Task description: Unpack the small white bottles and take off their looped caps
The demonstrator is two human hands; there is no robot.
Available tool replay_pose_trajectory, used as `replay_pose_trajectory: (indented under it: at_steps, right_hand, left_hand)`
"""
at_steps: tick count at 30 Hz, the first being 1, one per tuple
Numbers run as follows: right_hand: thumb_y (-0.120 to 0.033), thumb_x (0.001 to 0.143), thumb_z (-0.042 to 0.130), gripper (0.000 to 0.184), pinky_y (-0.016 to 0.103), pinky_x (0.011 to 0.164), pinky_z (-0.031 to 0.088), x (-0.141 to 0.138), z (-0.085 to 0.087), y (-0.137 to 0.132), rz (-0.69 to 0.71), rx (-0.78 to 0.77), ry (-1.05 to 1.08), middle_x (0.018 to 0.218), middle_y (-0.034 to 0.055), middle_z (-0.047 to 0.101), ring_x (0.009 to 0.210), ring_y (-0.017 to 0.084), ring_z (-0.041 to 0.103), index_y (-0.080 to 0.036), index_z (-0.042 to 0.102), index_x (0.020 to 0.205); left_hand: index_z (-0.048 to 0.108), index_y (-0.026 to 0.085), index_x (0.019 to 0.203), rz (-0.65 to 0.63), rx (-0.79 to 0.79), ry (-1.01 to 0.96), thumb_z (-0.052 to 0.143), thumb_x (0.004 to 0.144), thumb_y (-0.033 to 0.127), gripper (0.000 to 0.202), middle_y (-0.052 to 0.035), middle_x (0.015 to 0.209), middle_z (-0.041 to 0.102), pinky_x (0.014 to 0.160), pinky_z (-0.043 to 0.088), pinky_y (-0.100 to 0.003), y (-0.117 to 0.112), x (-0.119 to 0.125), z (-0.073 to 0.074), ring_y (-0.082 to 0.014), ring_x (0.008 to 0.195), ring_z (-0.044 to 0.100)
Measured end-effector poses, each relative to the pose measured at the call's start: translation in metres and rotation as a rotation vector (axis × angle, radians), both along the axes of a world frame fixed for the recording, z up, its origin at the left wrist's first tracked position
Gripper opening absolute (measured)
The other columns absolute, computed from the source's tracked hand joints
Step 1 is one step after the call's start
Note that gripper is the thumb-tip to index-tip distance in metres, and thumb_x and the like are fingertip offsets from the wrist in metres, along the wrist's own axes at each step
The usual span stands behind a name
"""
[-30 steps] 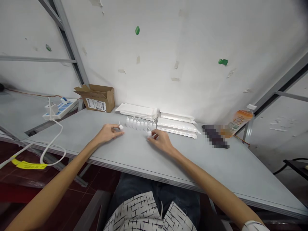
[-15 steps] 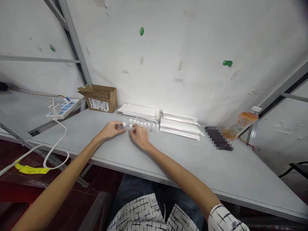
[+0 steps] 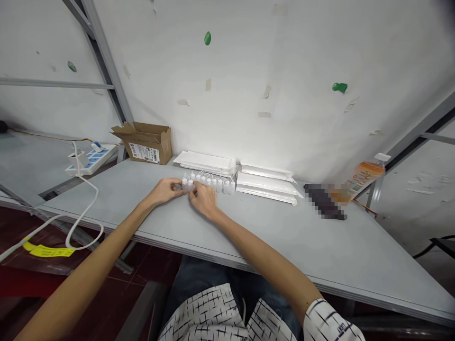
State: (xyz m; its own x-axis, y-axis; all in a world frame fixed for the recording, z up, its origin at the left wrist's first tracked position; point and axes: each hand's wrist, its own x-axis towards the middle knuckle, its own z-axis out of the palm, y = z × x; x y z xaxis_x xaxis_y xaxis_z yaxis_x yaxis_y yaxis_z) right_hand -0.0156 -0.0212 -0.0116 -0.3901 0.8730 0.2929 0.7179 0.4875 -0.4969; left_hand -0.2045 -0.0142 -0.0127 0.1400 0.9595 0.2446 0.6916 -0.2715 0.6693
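A row of several small white plastic bottles (image 3: 216, 183) stands on the grey table (image 3: 249, 232) near the wall. My left hand (image 3: 164, 190) and my right hand (image 3: 204, 200) meet at the left end of that row. Each pinches a small white bottle (image 3: 187, 184) between its fingertips, and the two bottles stand side by side against the row. The fingers of both hands are curled closed.
Flat white packets lie in stacks (image 3: 265, 183) behind the bottles. An open cardboard box (image 3: 144, 142) stands at the back left, with a power strip (image 3: 88, 160) and white cable (image 3: 81, 208) beyond the table edge. A dark object (image 3: 325, 201) and an orange drink bottle (image 3: 362, 177) lie right.
My right hand has carried its small bottle leftward from the right end of the row to the left end, beside my left hand, which shifted slightly right.
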Motion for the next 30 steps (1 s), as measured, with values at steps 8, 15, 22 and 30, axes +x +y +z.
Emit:
replay_pose_trajectory:
  at_steps: [8, 15, 22, 30]
  right_hand:
    - [-0.026, 0.089, 0.050, 0.024, 0.033, 0.069, 0.044, 0.007, 0.003, -0.006, 0.017, -0.012, 0.014, 0.098, 0.0069, 0.072, 0.089, 0.026, 0.065, -0.019, 0.061, 0.110]
    - [-0.026, 0.090, 0.051, 0.027, 0.030, 0.070, 0.045, 0.055, 0.010, -0.029, 0.116, 0.069, 0.058, 0.108, 0.0068, 0.070, 0.077, 0.018, 0.064, -0.019, 0.063, 0.113]
    - [-0.025, 0.091, 0.048, 0.022, 0.027, 0.071, 0.046, 0.147, 0.041, 0.002, -0.101, 0.304, 0.243, 0.105, 0.0067, 0.069, 0.077, 0.016, 0.065, -0.019, 0.066, 0.102]
    - [-0.024, 0.082, 0.058, 0.017, 0.035, 0.077, 0.045, 0.262, 0.050, 0.035, -0.388, 0.353, -0.072, 0.103, 0.0102, 0.070, 0.106, 0.028, 0.059, -0.019, 0.071, 0.092]
  left_hand:
    - [0.075, 0.015, 0.096, 0.093, -0.021, -0.034, 0.076, 0.061, 0.054, 0.052, 0.0020, 0.058, 0.057, 0.053, 0.038, -0.024, -0.011, 0.001, 0.008, -0.0138, 0.055, 0.049]
    - [0.074, 0.019, 0.086, 0.265, 0.230, -0.091, 0.073, 0.065, 0.056, 0.043, -0.0046, 0.093, 0.071, 0.060, 0.044, -0.025, -0.039, 0.005, 0.022, -0.0113, 0.058, 0.049]
    - [0.064, 0.019, 0.058, 0.145, 0.345, -0.281, 0.061, 0.079, 0.050, 0.036, -0.0028, 0.066, 0.065, 0.053, 0.040, -0.025, -0.056, 0.051, 0.043, -0.0142, 0.061, 0.054]
    - [0.056, 0.018, 0.051, -0.199, 0.458, -0.011, 0.051, 0.088, 0.045, 0.046, -0.0014, 0.052, 0.055, 0.052, 0.033, -0.027, -0.026, 0.141, 0.057, -0.0103, 0.049, 0.040]
